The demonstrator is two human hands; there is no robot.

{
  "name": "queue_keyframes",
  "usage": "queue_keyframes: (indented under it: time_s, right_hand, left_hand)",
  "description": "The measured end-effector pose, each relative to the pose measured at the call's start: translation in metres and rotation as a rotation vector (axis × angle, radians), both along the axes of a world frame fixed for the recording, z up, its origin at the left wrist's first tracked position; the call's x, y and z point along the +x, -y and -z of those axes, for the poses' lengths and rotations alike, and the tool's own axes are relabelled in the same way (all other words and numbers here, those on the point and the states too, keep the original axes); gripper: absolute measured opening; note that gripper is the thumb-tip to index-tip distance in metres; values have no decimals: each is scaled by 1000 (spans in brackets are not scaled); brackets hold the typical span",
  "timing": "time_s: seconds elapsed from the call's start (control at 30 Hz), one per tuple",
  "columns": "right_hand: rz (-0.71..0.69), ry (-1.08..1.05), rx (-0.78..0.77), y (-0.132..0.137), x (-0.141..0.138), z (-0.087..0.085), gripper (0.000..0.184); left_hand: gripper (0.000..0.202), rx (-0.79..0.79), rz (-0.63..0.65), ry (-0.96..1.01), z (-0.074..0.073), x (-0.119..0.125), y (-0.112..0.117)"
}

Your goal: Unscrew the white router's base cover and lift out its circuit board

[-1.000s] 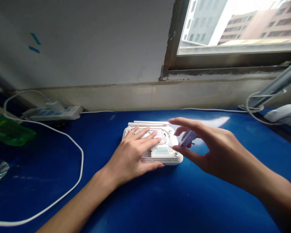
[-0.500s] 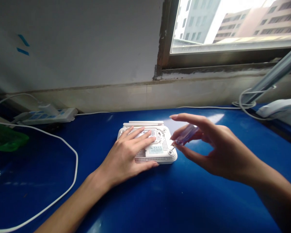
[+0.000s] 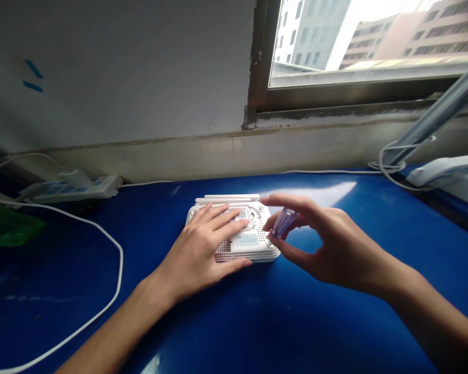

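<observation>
Blue and glossy, the counter [image 3: 315,322] runs back to a grey wall [image 3: 140,67]. Near its middle lies a white router [image 3: 253,253], underside up, with vent holes and a pale label [image 3: 246,239] showing; two white antennas [image 3: 230,199] lie along its far edge. Across the router's left part rests the left hand [image 3: 203,241], its grip open and flat, fingers spread over the underside and thumb at the near edge. At the router's right side, the right hand [image 3: 331,244] has its grip closed on a small screwdriver [image 3: 284,222] with a clear purple handle, tilted, its lower end at the near right corner; fingertips hide the tip, so contact cannot be told. To the left, a white cable [image 3: 120,259] loops from a plug [image 3: 76,177] in a white power strip [image 3: 108,186]; nearer lies a green bottle [image 3: 11,228], blurred. Far right, a metal pole [image 3: 432,117] slants up, a thin white cord [image 3: 388,168] wound around its foot, beside a white object [image 3: 452,169] too unclear to name. Above, a window [image 3: 351,96] shows buildings [image 3: 421,41] outside, and two blue tape strips [image 3: 33,87] sit on the wall at far left.
</observation>
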State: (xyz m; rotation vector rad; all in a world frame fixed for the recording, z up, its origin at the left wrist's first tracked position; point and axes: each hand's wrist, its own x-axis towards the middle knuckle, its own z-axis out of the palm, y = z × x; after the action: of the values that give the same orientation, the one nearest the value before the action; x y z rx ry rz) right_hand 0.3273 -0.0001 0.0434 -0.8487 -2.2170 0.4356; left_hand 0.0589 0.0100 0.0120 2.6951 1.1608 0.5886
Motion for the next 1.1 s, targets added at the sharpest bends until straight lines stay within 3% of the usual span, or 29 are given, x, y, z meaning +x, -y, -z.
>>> queue_keyframes:
  time_s: [0.4,0.93,1.1]
  right_hand:
    - [52,11,138,-1,-4,8,58]
    - [140,-253,100,-1,3,7,75]
    - [76,-115,96,-2,1,9,65]
  left_hand:
    - [64,-7,-14,-13,0,1,4]
    - [64,-9,-20,-14,1,1,5]
    - [64,-5,-19,-14,1,1,4]
